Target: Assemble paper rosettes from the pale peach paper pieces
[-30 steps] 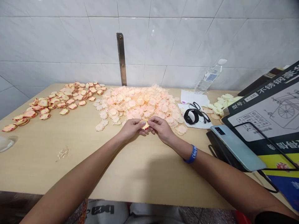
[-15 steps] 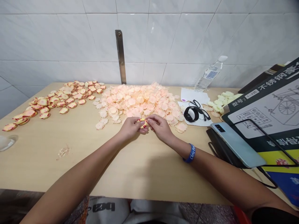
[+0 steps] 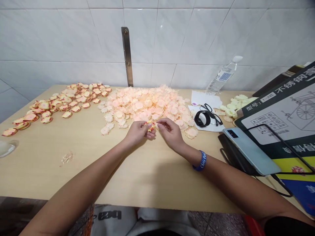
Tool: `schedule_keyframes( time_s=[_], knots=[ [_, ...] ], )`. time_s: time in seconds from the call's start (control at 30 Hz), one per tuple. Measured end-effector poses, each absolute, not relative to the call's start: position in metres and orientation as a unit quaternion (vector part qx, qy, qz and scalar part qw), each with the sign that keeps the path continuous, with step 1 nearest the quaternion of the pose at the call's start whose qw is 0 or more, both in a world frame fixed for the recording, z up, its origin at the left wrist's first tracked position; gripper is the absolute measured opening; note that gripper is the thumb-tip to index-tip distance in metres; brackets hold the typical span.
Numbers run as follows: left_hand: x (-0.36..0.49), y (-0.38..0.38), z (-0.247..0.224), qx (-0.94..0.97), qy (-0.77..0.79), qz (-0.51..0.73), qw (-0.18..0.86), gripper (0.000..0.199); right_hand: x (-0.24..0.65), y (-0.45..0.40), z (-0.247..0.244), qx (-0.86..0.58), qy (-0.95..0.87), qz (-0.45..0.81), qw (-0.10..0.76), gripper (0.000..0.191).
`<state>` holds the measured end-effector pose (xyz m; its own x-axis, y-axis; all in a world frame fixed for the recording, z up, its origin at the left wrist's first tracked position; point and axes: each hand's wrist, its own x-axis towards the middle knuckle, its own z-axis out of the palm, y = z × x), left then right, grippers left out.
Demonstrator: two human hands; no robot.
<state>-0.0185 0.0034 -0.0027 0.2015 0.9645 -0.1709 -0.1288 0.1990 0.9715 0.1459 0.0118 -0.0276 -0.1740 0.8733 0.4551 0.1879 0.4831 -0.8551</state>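
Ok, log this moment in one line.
left hand: holds red-and-yellow piece | right hand: close by, contact unclear | pale pile: beyond both hands

Left hand [image 3: 137,132] hides part of red-yellow piece [image 3: 152,125]. Box [image 3: 273,113] cut off at right edge, see-through thing [image 3: 9,149] at left. Bottle label [image 3: 224,77] too small to read.

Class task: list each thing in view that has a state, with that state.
Left hand: pinching a scalloped piece
Right hand: beside the piece; contact unclear
Pink pieces: heaped loosely
Red-edged pieces: loosely spread
Bottle: capped
Phone: back facing up
Blue wristband: worn
Black strap: looped, unworn
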Motion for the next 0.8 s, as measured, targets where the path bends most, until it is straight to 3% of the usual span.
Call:
schedule_keyframes(
  time_s=[0.3,0.53,0.8],
  knots=[
    [-0.0167,0.0051,-0.0075,0.498,0.418,0.451,0.612,0.025,0.1447,0.011,-0.0287,-0.371,-0.766,0.228,0.473,0.015],
    [-0.0164,0.0055,-0.0107,0.518,0.397,0.458,0.603,0.025,0.1443,0.0106,-0.0267,-0.395,-0.745,0.254,0.474,0.016],
    [-0.0106,0.0009,-0.0059,0.396,0.369,0.49,0.683,0.025,0.1443,0.0137,-0.0328,-0.387,-0.743,0.261,0.48,0.014]
  ],
)
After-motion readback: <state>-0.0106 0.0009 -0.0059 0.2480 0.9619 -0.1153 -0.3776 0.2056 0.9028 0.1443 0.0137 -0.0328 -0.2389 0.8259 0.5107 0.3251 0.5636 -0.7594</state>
